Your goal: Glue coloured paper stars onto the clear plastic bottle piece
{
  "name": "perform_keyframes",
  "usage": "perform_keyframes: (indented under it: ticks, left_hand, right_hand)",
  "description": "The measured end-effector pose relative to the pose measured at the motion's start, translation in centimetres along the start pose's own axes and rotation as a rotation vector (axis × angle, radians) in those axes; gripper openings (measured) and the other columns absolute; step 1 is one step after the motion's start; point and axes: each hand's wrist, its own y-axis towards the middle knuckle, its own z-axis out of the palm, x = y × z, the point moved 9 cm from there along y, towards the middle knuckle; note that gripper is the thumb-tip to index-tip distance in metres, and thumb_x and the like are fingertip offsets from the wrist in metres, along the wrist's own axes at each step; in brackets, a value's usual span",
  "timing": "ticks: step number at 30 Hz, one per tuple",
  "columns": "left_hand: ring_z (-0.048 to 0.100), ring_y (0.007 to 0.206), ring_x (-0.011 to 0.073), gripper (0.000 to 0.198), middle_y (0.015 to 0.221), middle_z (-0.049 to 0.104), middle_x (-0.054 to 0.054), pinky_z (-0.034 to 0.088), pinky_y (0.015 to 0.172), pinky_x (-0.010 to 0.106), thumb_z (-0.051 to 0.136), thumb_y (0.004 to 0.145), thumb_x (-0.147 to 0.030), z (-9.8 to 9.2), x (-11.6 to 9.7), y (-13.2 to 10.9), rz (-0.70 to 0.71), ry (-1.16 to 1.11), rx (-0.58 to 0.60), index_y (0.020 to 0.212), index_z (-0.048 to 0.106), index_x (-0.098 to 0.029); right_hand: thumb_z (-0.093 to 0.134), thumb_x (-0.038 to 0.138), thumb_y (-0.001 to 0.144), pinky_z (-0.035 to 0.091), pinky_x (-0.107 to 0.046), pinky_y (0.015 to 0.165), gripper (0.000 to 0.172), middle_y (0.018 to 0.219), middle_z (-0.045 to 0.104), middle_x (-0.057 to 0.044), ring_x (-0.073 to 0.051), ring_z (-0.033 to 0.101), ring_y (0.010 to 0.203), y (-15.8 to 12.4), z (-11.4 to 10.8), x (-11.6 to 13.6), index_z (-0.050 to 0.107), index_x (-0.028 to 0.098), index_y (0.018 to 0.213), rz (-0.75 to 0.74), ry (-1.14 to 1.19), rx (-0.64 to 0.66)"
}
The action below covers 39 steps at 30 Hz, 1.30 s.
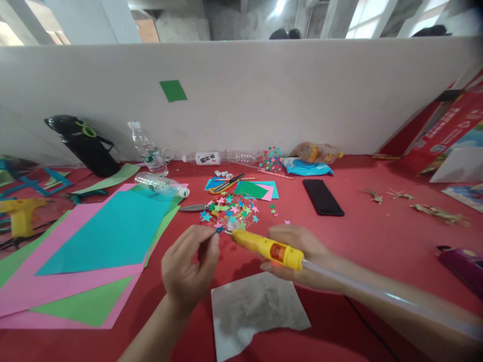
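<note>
Between thumb and forefinger, my left hand [190, 264] pinches a small blue paper star [220, 230]. My right hand [298, 251] is wrapped round a yellow hot glue gun [264, 247], whose nozzle points left and meets or nearly meets the star. A long clear glue stick [377, 294] runs out of the gun's back, over my right forearm. Just beyond the nozzle lies a cluster of colourful paper stars [232, 208] on clear plastic. Below my hands is a crumpled whitish sheet of paper [260, 314].
Coloured paper sheets [109, 236] cover the left side, with a plastic bottle [160, 184] on them. Scissors [193, 207] and a box cutter [227, 184] lie behind the stars. A black phone [323, 197] rests to the right. Another yellow glue gun [22, 216] stands far left.
</note>
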Motion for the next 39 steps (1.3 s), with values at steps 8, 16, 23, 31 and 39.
perform_keyframes:
  ticks: [8, 16, 23, 31, 39]
  left_hand:
    - [0.049, 0.04, 0.0068, 0.011, 0.058, 0.06, -0.004, 0.033, 0.036, 0.017, 0.065, 0.079, -0.029, 2.2, 7.2, -1.1, -0.595, -0.474, 0.105, 0.079, 0.063, -0.019]
    - [0.044, 0.035, 0.0046, 0.016, 0.052, 0.064, 0.0, 0.029, 0.035, 0.015, 0.069, 0.072, -0.031, 4.8, 6.7, -2.8, -0.805, -0.664, 0.32, 0.073, 0.066, -0.016]
    - [0.042, 0.035, 0.0034, 0.017, 0.05, 0.06, -0.002, 0.024, 0.034, 0.013, 0.069, 0.071, -0.031, 6.6, 5.7, -4.6, -0.96, -0.739, 0.503, 0.071, 0.063, -0.015]
    - [0.035, 0.035, 0.003, 0.019, 0.044, 0.05, -0.005, 0.02, 0.032, 0.013, 0.068, 0.066, -0.032, 7.5, 4.9, -5.5, -1.097, -0.825, 0.564, 0.063, 0.057, -0.016]
    - [0.046, 0.044, 0.0073, 0.021, 0.059, 0.058, -0.002, 0.035, 0.04, 0.019, 0.059, 0.083, -0.037, 4.5, 4.0, -2.1, -0.6, -0.315, 0.465, 0.075, 0.066, -0.02]
  right_hand:
    - [0.064, 0.011, 0.073, 0.039, -0.026, 0.065, 0.026, 0.101, 0.055, -0.007, -0.014, 0.05, 0.076, -0.6, 4.9, -0.8, 0.055, 0.014, 0.098, -0.101, -0.211, 0.387]
    - [0.066, 0.028, 0.081, 0.038, -0.031, 0.07, 0.021, 0.094, 0.061, -0.007, -0.02, 0.055, 0.084, -1.0, 4.9, -1.9, 0.061, 0.016, 0.096, -0.164, -0.421, 0.431]
    - [0.048, 0.02, 0.096, 0.041, -0.029, 0.071, 0.014, 0.084, 0.065, -0.004, -0.015, 0.054, 0.075, 1.4, -0.7, 2.7, 0.059, 0.017, 0.088, -0.278, -0.363, -0.053]
    - [0.055, 0.018, 0.095, 0.046, -0.027, 0.076, 0.009, 0.09, 0.068, -0.005, -0.015, 0.06, 0.083, 2.8, -0.6, 4.0, 0.062, 0.016, 0.091, -0.445, -0.212, -0.138]
    - [0.057, 0.01, 0.09, 0.045, -0.024, 0.07, 0.007, 0.079, 0.064, -0.001, -0.011, 0.056, 0.074, 3.3, -3.3, 2.7, 0.062, 0.015, 0.088, -0.331, -0.113, -0.236]
